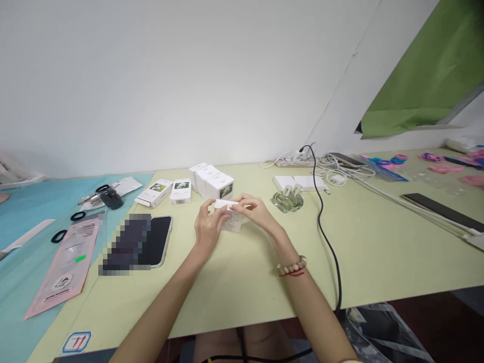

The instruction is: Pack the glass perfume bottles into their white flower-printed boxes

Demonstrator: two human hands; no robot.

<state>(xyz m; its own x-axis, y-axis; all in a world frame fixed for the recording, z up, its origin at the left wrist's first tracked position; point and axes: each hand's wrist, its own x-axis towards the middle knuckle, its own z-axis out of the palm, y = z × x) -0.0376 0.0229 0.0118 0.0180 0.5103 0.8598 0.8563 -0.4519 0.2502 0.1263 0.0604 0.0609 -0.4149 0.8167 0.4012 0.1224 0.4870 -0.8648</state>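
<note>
Above the middle of the table, a small white box [232,222] with fine print on its near side is held between both my hands. My left hand [208,226] grips its left end, fingers and thumb bent around it. The fingertips of my right hand [252,209] pinch at its top right edge. Just behind stands a row of white boxes [215,182] with dark green pictures. To their left are a similar upright box [181,191] and a box lying tilted with a flap out [155,194]. Small glass bottles [288,198] are grouped to the right.
A phone [161,242], partly blurred out, lies left of my hands beside a pink packet [68,267]. A black cable [324,232] runs down the table on the right. Behind it are white cables [336,169], a power strip [295,161] and a long white box [300,182].
</note>
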